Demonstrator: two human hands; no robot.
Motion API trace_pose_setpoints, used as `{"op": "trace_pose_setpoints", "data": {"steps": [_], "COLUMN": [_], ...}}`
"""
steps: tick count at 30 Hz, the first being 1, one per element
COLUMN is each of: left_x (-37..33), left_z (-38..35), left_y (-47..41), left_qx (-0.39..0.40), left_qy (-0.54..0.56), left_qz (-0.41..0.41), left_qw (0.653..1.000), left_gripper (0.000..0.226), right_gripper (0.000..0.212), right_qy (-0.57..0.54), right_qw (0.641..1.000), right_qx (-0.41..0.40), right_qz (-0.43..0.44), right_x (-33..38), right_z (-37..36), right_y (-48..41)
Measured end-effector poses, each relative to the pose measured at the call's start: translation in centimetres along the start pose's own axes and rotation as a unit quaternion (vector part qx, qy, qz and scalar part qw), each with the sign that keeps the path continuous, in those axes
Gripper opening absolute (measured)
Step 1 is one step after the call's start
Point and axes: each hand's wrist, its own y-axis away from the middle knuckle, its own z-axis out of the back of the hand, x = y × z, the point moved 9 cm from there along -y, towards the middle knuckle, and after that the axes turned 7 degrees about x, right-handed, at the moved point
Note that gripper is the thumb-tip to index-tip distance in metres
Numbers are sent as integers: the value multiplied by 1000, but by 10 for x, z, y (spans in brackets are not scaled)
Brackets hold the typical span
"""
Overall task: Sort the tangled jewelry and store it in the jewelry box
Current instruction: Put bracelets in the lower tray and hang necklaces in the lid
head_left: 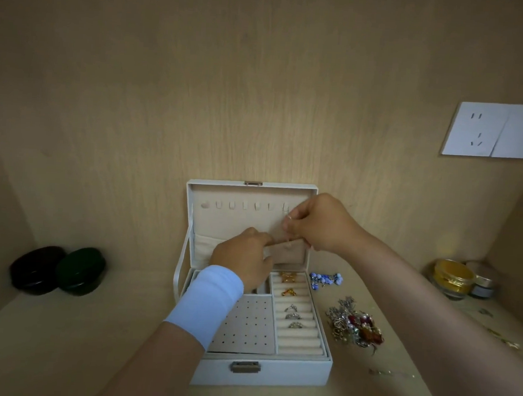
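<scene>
Thin necklace chain (pixel 288 217) hung in front of the inner face of the open lid (pixel 240 224), just below the rightmost of the hooks (pixel 244 205). The right hand (pixel 320 223) had its grip pinched closed on the chain. The left hand (pixel 244 258), white wrist sleeve (pixel 208 301) behind it, had its grip curled on the top edge of the lid pocket (pixel 284 252), apparently pulling it open; whether the chain's lower end was already inside was too fine to tell. The jewelry box (pixel 261 372) sat mid-table. Its ring rolls (pixel 294 337) held gold rings (pixel 288 277) and silver rings (pixel 292 316), and the pinhole earring panel (pixel 246 325) looked bare. Likely step: hanging the necklace. Risks: the chain could slip off the small hook if released before it seated, the slack could bunch or knot if stuffed into the pocket, and a tug on the pocket could tip the lid or shift the box. Just right of the box lay a blue bead piece (pixel 325 278) and a tangled jewelry pile (pixel 355 326), still unsorted, so the task looked partway done. A loose chain (pixel 392 373) lay nearer the front. The light wood table (pixel 61 354) sat in a wood-panelled alcove, with a black tin (pixel 37 268) and a green tin (pixel 81 269) far left, a yellow jar (pixel 452 278) and a small jar (pixel 483 286) far right, and a white wall socket (pixel 497 130) above. Lighting was dim.
</scene>
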Motion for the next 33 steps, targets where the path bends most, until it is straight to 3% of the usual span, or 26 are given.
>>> {"op": "trace_pose_setpoints", "data": {"steps": [4, 9, 14, 16, 23, 28, 33], "left_x": [-5, -2, 1, 0, -22, -82, -142], "left_z": [2, 3, 4, 7, 20, 22, -9], "left_y": [-6, -6, -2, -2, 1, 1, -17], "left_qx": [23, 29, 13, 6, -30, -46, 19], "left_qy": [-91, -59, -51, -55, -56, -6, 107], "left_qz": [16, 7, 2, 0, -28, -82, -126], "left_qw": [995, 998, 999, 998, 998, 996, 986], "left_gripper": [37, 32, 33, 34, 37, 28, 19], "right_gripper": [10, 15, 16, 13, 6, 9, 9], "right_qy": [-10, 21, 243, 282, 199, 172, 191], "right_qw": [999, 997, 967, 957, 970, 982, 978], "right_qx": [-52, -69, -22, -5, -54, -47, -25], "right_qz": [2, 11, 71, 75, 131, 59, -77], "right_x": [2, -1, -2, -8, -2, -40, -126], "right_z": [6, 2, -30, -40, -15, 39, 90], "right_y": [-10, -17, -20, -19, 6, 39, 65]}}
